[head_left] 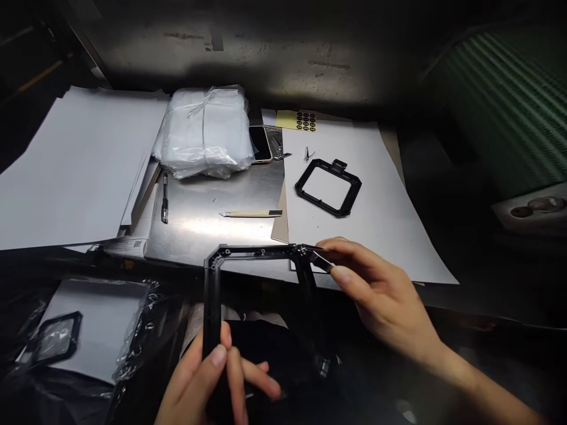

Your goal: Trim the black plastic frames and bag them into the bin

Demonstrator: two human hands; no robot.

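Note:
My left hand (212, 378) is closed around the left side of a black plastic frame (252, 252), which is held upright over the front edge of the bench. At the frame's upper right corner, my right hand (376, 289) pinches a small metal tool that looks like a nail clipper (322, 261). Its tip meets the corner; the exact contact is too small to make out. A second black frame (353, 198) with a tab on its far side lies on white sheets (381, 236). Beside it is a small silver metal piece (307, 154).
A craft knife (252, 213) and a pen (165, 198) lie on the metal bench. Behind them are bundled clear bags (206, 133), a phone (261, 144) and a yellow sticker sheet (287, 120). Stacked white sheets (84, 165) stand left. Another frame (75, 336) lies below in a plastic-lined container.

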